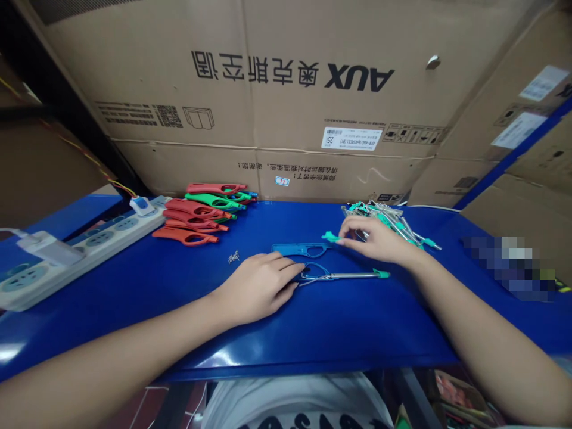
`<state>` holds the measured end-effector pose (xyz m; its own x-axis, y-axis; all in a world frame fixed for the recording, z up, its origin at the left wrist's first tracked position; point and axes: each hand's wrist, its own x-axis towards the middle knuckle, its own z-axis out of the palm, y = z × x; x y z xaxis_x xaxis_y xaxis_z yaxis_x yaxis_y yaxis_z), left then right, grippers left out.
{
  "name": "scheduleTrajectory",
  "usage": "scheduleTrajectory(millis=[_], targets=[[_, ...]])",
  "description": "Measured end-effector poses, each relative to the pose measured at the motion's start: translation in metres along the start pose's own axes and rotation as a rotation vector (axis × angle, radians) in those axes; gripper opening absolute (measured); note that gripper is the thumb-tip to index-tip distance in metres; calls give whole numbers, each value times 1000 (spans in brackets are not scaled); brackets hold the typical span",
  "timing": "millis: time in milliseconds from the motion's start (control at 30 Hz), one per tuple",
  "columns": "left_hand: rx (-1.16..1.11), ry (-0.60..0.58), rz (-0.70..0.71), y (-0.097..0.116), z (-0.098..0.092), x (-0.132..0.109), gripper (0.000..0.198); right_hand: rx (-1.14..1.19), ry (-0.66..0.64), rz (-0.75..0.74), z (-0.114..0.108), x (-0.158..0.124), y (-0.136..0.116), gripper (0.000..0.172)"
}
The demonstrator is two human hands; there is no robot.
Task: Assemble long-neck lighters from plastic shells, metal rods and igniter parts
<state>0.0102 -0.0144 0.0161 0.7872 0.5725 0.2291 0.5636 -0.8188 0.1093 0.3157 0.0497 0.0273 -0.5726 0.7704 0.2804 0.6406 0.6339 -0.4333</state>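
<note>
My left hand [261, 286] lies over a blue lighter handle shell [316, 268], its fingers closed on it and covering most of it. A metal tube [355, 275] with a green tip extends to the right from that shell, and a thin wire hangs beside it. Just behind lies a second blue shell half [297, 249], hollow side up. Between thumb and index finger, my right hand [373, 237] pinches a small green plastic piece [330, 237]. Metal tubes with green parts [402, 226] are heaped behind the right hand. Small screws [233, 257] are scattered left of the shells.
Red and green lighter handles [201, 208] are stacked at the back left. A white power strip [125, 223] with plugs runs along the left side. Cardboard [286, 119] walls off the back of the blue table [250, 348]. A blurred dark packet [504, 268] lies at right.
</note>
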Motion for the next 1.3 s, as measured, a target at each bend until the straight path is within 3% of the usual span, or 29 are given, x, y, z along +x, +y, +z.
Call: scheduleTrajectory(millis=[100, 233, 733, 1000, 1300], targets=[[-125, 19, -42, -3, 4, 1, 32, 103, -188, -96, 7, -4, -32, 17], [-274, 46, -105, -5, 10, 2, 28, -32, -318, -97, 17, -11, -55, 13], [-351, -11, -213, -4, 7, 2, 30, -72, -188, -146, 37, -9, -50, 16], [-374, -48, -222, -4, 3, 3, 29, 237, -150, -187, 45, -5, -44, 12], [-438, -68, -255, -6, 0, 5, 31, 242, -136, -195, 49, -5, -43, 11]])
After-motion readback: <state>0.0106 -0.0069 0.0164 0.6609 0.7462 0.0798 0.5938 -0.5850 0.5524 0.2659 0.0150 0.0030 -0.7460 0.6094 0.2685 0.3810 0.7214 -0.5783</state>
